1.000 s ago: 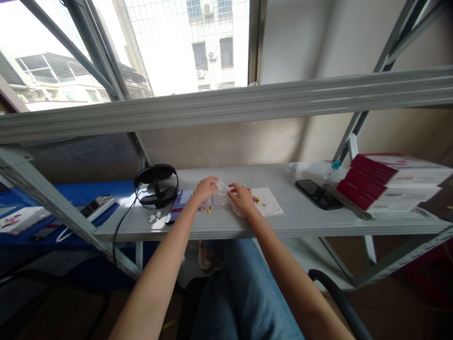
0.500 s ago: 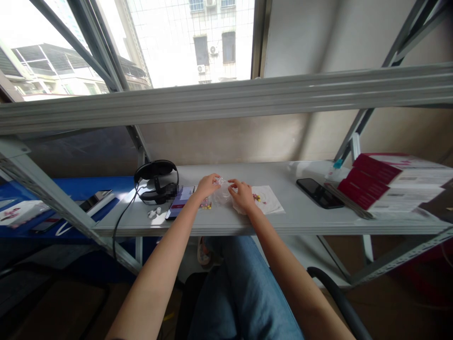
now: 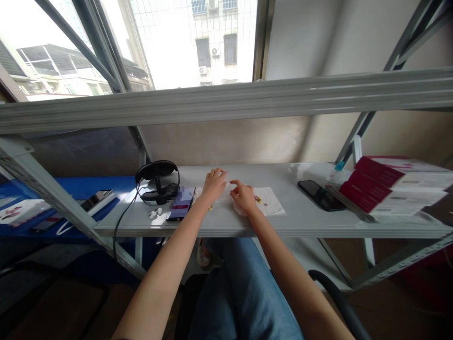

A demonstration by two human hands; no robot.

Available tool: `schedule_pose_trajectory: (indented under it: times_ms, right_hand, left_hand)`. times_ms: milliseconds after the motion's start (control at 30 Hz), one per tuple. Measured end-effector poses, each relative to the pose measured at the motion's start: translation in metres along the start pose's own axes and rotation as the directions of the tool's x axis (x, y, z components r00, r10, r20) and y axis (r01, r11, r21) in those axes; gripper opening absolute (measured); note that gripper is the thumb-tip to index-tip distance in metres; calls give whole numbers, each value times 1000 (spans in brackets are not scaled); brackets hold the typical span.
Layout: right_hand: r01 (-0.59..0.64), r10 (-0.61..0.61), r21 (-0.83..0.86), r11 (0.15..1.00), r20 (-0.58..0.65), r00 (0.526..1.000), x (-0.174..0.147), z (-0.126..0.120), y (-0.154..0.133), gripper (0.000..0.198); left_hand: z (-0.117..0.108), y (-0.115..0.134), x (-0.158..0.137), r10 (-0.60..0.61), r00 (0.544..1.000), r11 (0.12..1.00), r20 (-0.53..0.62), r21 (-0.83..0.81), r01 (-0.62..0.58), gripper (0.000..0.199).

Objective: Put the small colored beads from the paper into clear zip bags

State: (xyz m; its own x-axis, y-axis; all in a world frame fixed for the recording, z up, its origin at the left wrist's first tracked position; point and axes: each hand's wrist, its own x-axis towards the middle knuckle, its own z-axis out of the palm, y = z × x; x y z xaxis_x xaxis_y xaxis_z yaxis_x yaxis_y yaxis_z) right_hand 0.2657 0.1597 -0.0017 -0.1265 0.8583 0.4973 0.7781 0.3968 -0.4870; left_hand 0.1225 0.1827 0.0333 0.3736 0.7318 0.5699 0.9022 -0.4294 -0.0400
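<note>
My left hand (image 3: 214, 185) is over the grey shelf top, fingers stretched out and slightly spread, with nothing visibly gripped. Close to its right, my right hand (image 3: 243, 196) curves inward, its index finger and thumb apart. Between the two hands lies a clear plastic bag (image 3: 225, 194), thin and hard to make out. A white paper sheet (image 3: 274, 205) spreads out to the right of my right hand, bearing several small yellow and dark pink pieces (image 3: 259, 199). More small yellow pieces (image 3: 211, 207) show beside my left wrist, partly hidden by the arm.
Left of my hands are a phone with a lit screen (image 3: 181, 206), white earbuds (image 3: 155, 214) and a black headset (image 3: 157, 184) with a cable. A dark phone (image 3: 321, 195) and stacked red-and-white boxes (image 3: 385, 184) stand right. A metal beam (image 3: 226, 101) crosses above.
My left hand has let go of the plastic bag, its fingers now opened out and turned palm down. The bag has sunk lower and flatter. My right hand has barely moved.
</note>
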Motion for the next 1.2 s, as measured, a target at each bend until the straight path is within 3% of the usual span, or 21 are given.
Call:
schedule_pose_trajectory:
  times_ms: [133,267,400,567,667,767,867,1067,1200]
  right_hand:
    - [-27,27,-84,996,-2,1000,0,3,1,34]
    - [-27,28,-137,990,8,1000,-1,6,2,31]
    - [5,5,-207,978,52,999,-2,7,3,25]
    - [36,-19,-258,966,70,997,-2,8,4,20]
    - [50,-34,-236,970,72,997,-3,9,4,23]
    - [57,-44,-219,974,66,997,-3,8,4,22]
    - [57,-49,-208,976,41,998,-3,7,3,20]
    - [51,-54,-170,984,-12,998,-3,3,0,19]
    - [36,-42,-124,992,-47,998,-2,0,0,19]
  left_hand:
    - [6,13,-20,24,1000,999,-12,30,-24,29]
    - [19,11,-33,77,983,996,166,22,-81,36]
    - [28,5,-33,51,923,998,380,2,-56,44]
    - [27,5,-26,44,883,999,467,-30,-34,45]
    - [20,1,-25,18,908,997,420,-76,15,45]
    - [2,-12,-32,-42,966,991,254,-114,73,45]
    - [-22,-33,-47,-99,988,986,121,-126,114,39]
    - [-51,-59,-86,-19,964,989,265,-137,57,35]
    - [-45,-52,-99,-17,979,989,202,-140,46,21]
